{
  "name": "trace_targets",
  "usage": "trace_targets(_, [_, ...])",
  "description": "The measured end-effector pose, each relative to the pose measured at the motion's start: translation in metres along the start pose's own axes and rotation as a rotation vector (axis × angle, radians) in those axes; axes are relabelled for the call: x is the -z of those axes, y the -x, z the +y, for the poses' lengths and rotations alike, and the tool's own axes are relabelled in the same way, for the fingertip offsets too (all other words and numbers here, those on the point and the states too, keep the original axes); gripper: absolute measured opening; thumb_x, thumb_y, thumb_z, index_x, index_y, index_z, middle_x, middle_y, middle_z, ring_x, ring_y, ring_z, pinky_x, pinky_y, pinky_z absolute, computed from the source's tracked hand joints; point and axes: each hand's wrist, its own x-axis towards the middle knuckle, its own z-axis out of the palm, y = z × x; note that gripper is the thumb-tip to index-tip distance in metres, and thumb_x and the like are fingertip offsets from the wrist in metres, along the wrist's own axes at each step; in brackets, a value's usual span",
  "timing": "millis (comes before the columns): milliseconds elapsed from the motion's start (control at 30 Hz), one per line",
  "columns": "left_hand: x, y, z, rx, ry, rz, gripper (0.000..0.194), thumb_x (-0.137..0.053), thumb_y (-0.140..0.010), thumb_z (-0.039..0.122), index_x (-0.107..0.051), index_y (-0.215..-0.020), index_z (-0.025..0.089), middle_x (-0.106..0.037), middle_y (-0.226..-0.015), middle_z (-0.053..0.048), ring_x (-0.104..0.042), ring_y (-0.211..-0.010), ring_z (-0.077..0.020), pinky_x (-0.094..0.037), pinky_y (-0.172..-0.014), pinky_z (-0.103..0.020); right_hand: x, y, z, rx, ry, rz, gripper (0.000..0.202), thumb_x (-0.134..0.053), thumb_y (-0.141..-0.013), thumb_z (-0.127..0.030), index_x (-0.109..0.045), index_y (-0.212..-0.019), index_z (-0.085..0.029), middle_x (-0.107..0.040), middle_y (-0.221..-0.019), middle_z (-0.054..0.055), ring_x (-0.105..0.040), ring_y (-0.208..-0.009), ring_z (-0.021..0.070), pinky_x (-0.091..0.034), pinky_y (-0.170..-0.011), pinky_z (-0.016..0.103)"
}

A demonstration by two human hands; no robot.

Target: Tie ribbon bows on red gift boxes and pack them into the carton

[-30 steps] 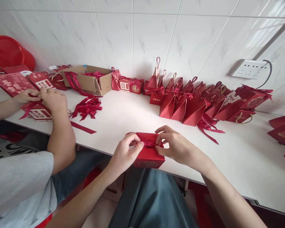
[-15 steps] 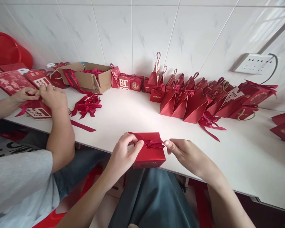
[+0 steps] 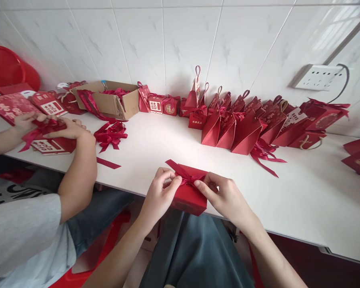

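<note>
A red box (image 3: 189, 202) lies at the table's front edge, close to my lap, slightly turned. Across its top runs a dark red ribbon (image 3: 184, 173), tied in a bow at the middle, with one tail pointing to the upper left. My left hand (image 3: 162, 190) pinches the ribbon between thumb and fingers at the left of the knot. From the right, my right hand (image 3: 220, 192) has its thumb and fingers closed on the ribbon close to the knot.
Red gift bags (image 3: 246, 136) line the wall, with loose ribbons (image 3: 265, 156) before them. An open cardboard box (image 3: 108, 105) and a ribbon pile (image 3: 111, 135) stand left. Beside me a person's hands (image 3: 64, 128) handle another red box (image 3: 54, 146).
My right hand has moved left, closer to the knot. The box has turned a little and the ribbon's upper left tail now stands out. At the left, the other person's hands have moved apart.
</note>
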Motion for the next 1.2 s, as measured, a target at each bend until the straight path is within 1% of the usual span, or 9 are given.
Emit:
trace_targets(267, [-0.007, 0.004, -0.011, 0.008, 0.082, 0.072, 0.027, -0.05, -0.084, 0.028, -0.038, -0.061, 0.019, -0.04, -0.079, 0.001, -0.043, -0.068, -0.0103, -0.038, -0.063, -0.021, 0.003, 0.003, 0.006, -0.041, -0.127, -0.141, 0.036, -0.054, -0.085, -0.047, -0.044, -0.063, -0.02, -0.047, -0.059, -0.004, -0.038, -0.056, 0.0109, -0.033, -0.054, 0.025])
trace_targets(500, [-0.008, 0.004, -0.017, 0.019, 0.15, 0.066, 0.029, -0.049, -0.084, 0.028, -0.035, -0.061, 0.018, -0.037, -0.081, 0.001, -0.039, -0.066, -0.0096, -0.036, -0.059, -0.022, 0.012, -0.005, 0.012, -0.007, -0.313, -0.253, 0.033, -0.056, -0.084, -0.042, -0.046, -0.063, -0.019, -0.047, -0.062, -0.003, -0.039, -0.059, 0.0109, -0.032, -0.055, 0.024])
trace_targets(667, [-0.008, 0.004, -0.016, -0.001, 0.113, 0.07, 0.028, -0.045, -0.086, 0.028, -0.033, -0.062, 0.019, -0.037, -0.084, 0.0, -0.039, -0.065, -0.0093, -0.038, -0.058, -0.021, 0.015, -0.015, 0.025, -0.019, -0.493, -0.341, 0.036, -0.06, -0.081, -0.044, -0.044, -0.061, -0.018, -0.042, -0.061, -0.004, -0.036, -0.058, 0.0097, -0.031, -0.055, 0.023])
trace_targets(767, [-0.009, 0.005, -0.014, -0.039, 0.033, 0.097, 0.027, -0.044, -0.085, 0.027, -0.033, -0.061, 0.019, -0.037, -0.083, 0.0, -0.041, -0.066, -0.0099, -0.04, -0.059, -0.021, 0.017, -0.018, 0.032, -0.023, -0.514, -0.385, 0.04, -0.062, -0.078, -0.048, -0.042, -0.06, -0.019, -0.041, -0.06, -0.004, -0.035, -0.058, 0.0097, -0.032, -0.055, 0.024])
trace_targets(867, [-0.009, 0.007, -0.011, -0.06, -0.021, 0.108, 0.026, -0.045, -0.083, 0.026, -0.033, -0.061, 0.019, -0.039, -0.082, -0.001, -0.045, -0.067, -0.0107, -0.042, -0.061, -0.021, 0.029, -0.022, 0.031, 0.001, -0.444, -0.443, 0.042, -0.062, -0.077, -0.052, -0.043, -0.06, -0.019, -0.042, -0.058, -0.004, -0.036, -0.056, 0.0098, -0.032, -0.052, 0.024])
trace_targets(900, [-0.009, 0.007, -0.011, -0.066, -0.036, 0.108, 0.026, -0.045, -0.083, 0.026, -0.033, -0.061, 0.019, -0.04, -0.082, -0.001, -0.047, -0.07, -0.0112, -0.043, -0.063, -0.022, 0.034, -0.024, 0.027, 0.007, -0.387, -0.427, 0.041, -0.062, -0.077, -0.054, -0.045, -0.062, -0.019, -0.043, -0.058, -0.004, -0.037, -0.055, 0.0099, -0.032, -0.052, 0.024])
trace_targets(1033, [-0.007, 0.01, -0.012, -0.167, -0.142, 0.125, 0.023, -0.046, -0.084, 0.025, -0.037, -0.063, 0.02, -0.047, -0.088, -0.003, -0.053, -0.083, -0.0151, -0.045, -0.075, -0.026, 0.045, -0.048, -0.001, 0.085, -0.061, -0.156, 0.037, -0.062, -0.076, -0.055, -0.055, -0.071, -0.019, -0.056, -0.068, 0.0, -0.049, -0.061, 0.0124, -0.039, -0.057, 0.025])
trace_targets(1067, [-0.007, 0.01, -0.013, -0.21, -0.177, 0.141, 0.023, -0.046, -0.084, 0.024, -0.038, -0.063, 0.02, -0.048, -0.088, -0.003, -0.053, -0.086, -0.016, -0.045, -0.077, -0.027, 0.042, -0.056, -0.008, 0.117, 0.011, -0.161, 0.036, -0.061, -0.077, -0.054, -0.059, -0.075, -0.018, -0.06, -0.074, 0.002, -0.054, -0.067, 0.0141, -0.042, -0.062, 0.026])
trace_targets(1200, [-0.008, 0.012, -0.019, -0.336, -0.25, 0.21, 0.018, -0.048, -0.083, 0.019, -0.038, -0.068, 0.021, -0.049, -0.084, -0.002, -0.054, -0.088, -0.017, -0.045, -0.079, -0.03, 0.011, -0.084, -0.022, 0.144, 0.119, -0.394, 0.036, -0.063, -0.078, -0.049, -0.065, -0.092, -0.017, -0.067, -0.092, 0.008, -0.062, -0.082, 0.0192, -0.047, -0.071, 0.03])
